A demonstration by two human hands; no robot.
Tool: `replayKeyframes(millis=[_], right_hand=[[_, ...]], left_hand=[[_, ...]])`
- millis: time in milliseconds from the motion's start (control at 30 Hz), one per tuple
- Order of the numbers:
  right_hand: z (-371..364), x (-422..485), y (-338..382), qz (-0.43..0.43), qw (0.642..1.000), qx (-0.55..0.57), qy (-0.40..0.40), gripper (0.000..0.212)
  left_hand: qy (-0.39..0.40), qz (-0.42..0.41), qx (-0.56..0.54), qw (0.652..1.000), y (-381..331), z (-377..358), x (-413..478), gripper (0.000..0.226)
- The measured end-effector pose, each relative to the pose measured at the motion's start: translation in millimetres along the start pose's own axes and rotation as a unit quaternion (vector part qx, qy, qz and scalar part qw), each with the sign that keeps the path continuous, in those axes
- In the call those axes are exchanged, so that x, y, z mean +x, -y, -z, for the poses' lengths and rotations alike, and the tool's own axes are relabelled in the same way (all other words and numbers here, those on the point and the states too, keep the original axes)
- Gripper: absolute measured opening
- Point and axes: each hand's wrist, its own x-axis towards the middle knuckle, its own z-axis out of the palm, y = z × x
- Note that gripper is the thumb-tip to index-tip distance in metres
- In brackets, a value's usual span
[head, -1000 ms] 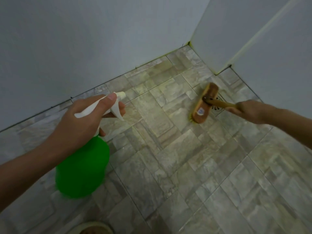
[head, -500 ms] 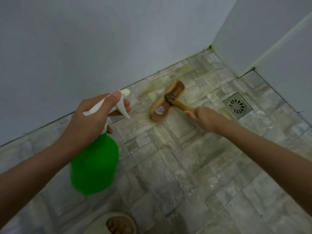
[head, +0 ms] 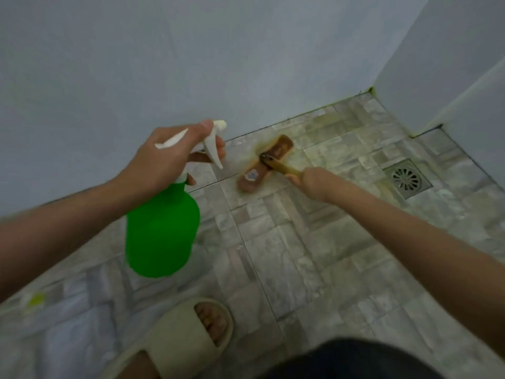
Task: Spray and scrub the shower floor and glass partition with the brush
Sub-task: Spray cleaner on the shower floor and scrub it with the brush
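1. Plainly, in the head view the left hand (head: 164,157) is curled tight round the white trigger head (head: 213,149) of a green spray bottle (head: 162,231). Its fingers are wrapped under the trigger. The bottle's body hangs below that hand and is a little blurred.
2. The right hand (head: 314,184) is closed in a fist round the yellowish handle (head: 284,168) of the brush (head: 263,164).
3. The brown brush head lies just beyond the right hand and between the two hands. It sits bristles down on the tiled shower floor (head: 300,255), near the foot of the pale wall (head: 191,64). A yellowish smear shows on the tiles at its far end.
4. A square metal drain (head: 406,178) sits in the floor to the right of the right hand, well apart from the brush.
5. Nearer the person than the left hand, a foot in a beige slipper (head: 185,337) stands on the tiles. Dark clothing (head: 355,359) shows under the right forearm.
6. Whether the pale panel (head: 478,105) beyond the drain is the glass partition cannot be told.
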Motion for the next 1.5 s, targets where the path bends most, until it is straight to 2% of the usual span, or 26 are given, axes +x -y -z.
replayKeyframes(millis=[67,167,300,433,500,600,667,733,933,1067,1200,1300,1400,1433,1500], right_hand=[[18,-23,-21,-0.028,0.997,-0.051,0.052,0.054],[41,-37,-29,-0.056,0.99,-0.094,0.084,0.056],[51,-52,-30,-0.05,0.992,-0.088,0.076,0.047],[65,-78,-10,-0.083,0.978,-0.187,0.048,0.041],[71,-74,23,-0.098,0.976,-0.194,0.035,0.027],[64,-48,68,-0.107,0.986,-0.13,0.001,0.02],[39,-39,85,-0.13,0.989,-0.066,-0.014,0.034],[8,-55,97,-0.165,0.986,0.007,-0.021,0.038],[-79,-131,181,-0.303,0.944,0.122,0.048,0.025],[-40,-77,170,-0.348,0.907,0.233,-0.046,0.042],[-11,-56,148,-0.376,0.887,0.26,-0.068,0.031],[-62,-101,188,-0.405,0.873,0.266,-0.058,0.032],[-106,-143,247,-0.439,0.839,0.316,-0.061,0.037],[-105,-140,247,-0.449,0.831,0.323,-0.057,0.035],[-88,-112,217,-0.44,0.842,0.307,-0.056,0.03]], left_hand=[[0.01,0.007,0.013,1.0,-9,15,-11,0.035],[0.028,0.015,0.026,0.999,-23,33,-21,0.038],[0.049,0.03,0.016,0.998,-23,43,-22,0.036],[0.055,0.021,-0.006,0.998,-12,49,-16,0.031],[0.071,0.002,-0.022,0.997,-8,52,-10,0.028],[0.089,-0.049,-0.01,0.995,-3,50,-6,0.028],[0.105,-0.068,-0.021,0.992,1,55,-3,0.027],[0.119,-0.07,-0.036,0.99,6,63,1,0.026],[0.151,-0.063,-0.047,0.985,28,86,12,0.026],[0.175,-0.08,-0.03,0.981,40,84,9,0.022],[0.174,-0.095,-0.024,0.98,45,80,11,0.027],[0.181,-0.095,-0.024,0.979,44,76,12,0.029],[0.187,-0.096,-0.022,0.977,44,72,13,0.029],[0.19,-0.097,-0.02,0.977,45,70,14,0.03],[0.198,-0.099,-0.021,0.975,49,69,15,0.031]])
